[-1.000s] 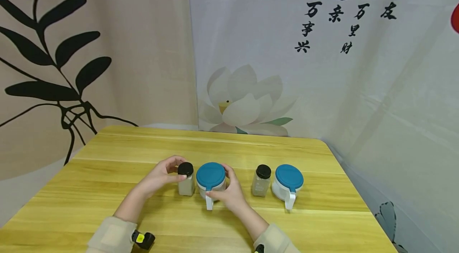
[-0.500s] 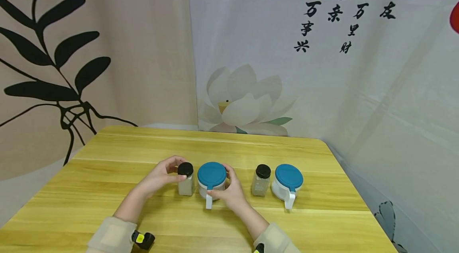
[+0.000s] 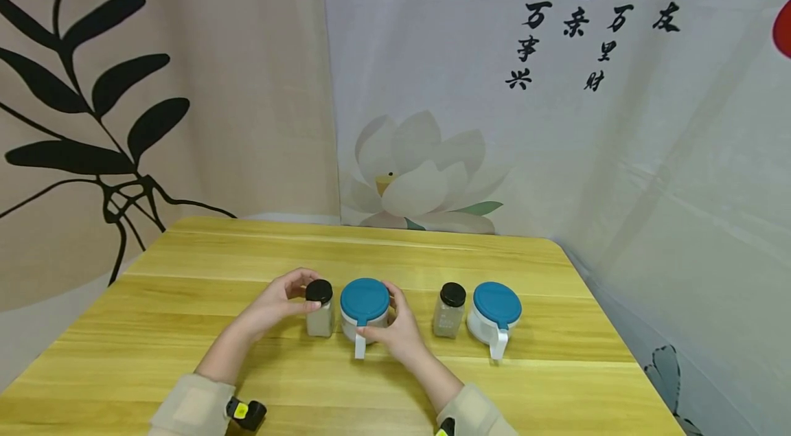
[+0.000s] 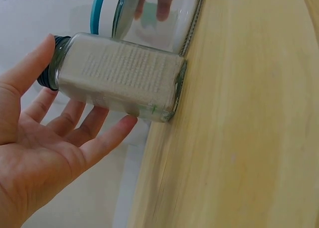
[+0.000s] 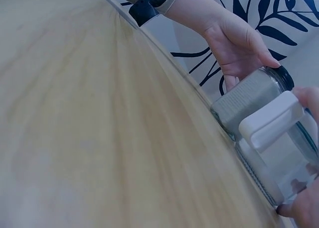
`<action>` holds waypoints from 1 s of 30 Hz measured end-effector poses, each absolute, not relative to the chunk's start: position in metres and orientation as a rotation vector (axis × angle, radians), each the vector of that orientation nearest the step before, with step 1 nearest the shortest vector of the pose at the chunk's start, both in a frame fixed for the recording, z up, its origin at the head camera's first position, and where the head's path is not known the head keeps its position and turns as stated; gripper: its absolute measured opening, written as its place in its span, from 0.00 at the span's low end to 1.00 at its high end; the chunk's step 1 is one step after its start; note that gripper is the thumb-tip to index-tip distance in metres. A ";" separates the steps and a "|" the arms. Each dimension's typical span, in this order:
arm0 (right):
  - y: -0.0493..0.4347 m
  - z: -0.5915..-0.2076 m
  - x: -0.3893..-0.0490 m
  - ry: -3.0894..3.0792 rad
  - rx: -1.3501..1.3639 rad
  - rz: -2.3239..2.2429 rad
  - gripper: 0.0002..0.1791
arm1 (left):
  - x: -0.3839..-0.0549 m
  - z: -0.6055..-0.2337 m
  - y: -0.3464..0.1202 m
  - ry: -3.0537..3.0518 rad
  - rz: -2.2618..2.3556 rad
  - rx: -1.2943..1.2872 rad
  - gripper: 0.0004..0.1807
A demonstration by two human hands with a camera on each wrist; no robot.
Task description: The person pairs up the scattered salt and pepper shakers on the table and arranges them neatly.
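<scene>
My left hand (image 3: 287, 295) holds a small square glass shaker jar (image 3: 320, 320) near its black cap, thumb in front and fingers behind. It is filled with a pale powder, and in the left wrist view the jar (image 4: 119, 71) has its base at the tabletop. Just right of it, my right hand (image 3: 398, 333) grips a round glass seasoning pot (image 3: 364, 300) with a blue lid and white handle. Thumb at the handle side, fingers round the far side. The right wrist view shows the pot's white handle (image 5: 271, 121) beside the shaker jar (image 5: 246, 101).
A second black-capped shaker jar (image 3: 449, 318) and a second blue-lidded pot (image 3: 497, 305) stand side by side farther right on the wooden table (image 3: 296, 395). Behind the table hangs a printed cloth backdrop (image 3: 432, 44).
The pot in my right hand has shifted very slightly away from the shaker jar and back from me. My left hand and its jar stay put, as does the pair on the right.
</scene>
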State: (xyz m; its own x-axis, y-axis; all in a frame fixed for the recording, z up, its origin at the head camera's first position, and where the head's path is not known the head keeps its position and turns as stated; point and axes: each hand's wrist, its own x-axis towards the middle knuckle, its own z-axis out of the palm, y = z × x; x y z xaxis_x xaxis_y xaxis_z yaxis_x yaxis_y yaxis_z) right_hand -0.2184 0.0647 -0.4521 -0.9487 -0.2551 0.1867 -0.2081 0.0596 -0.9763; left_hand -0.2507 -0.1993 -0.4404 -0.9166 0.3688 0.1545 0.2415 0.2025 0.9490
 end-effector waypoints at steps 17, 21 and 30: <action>0.066 -0.476 -0.235 2.241 -0.508 -2.060 0.53 | -0.250 -0.438 -0.201 2.382 1.785 0.569 0.25; 0.067 -0.482 -0.238 2.241 -0.534 -2.050 0.54 | -0.248 -0.436 -0.201 2.442 1.736 0.556 0.25; 0.069 -0.480 -0.236 2.252 -0.559 -2.025 0.55 | -0.248 -0.433 -0.200 2.488 1.689 0.601 0.26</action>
State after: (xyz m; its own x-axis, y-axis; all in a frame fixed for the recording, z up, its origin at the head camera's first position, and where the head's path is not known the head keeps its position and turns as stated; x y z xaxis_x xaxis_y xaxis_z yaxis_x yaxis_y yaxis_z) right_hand -0.2357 0.0695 -0.4802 -0.9322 -0.3059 0.1936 -0.2249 0.0705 -0.9718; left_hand -0.2476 -0.2000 -0.4325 -0.9205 0.3587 0.1552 0.2766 0.3173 0.9071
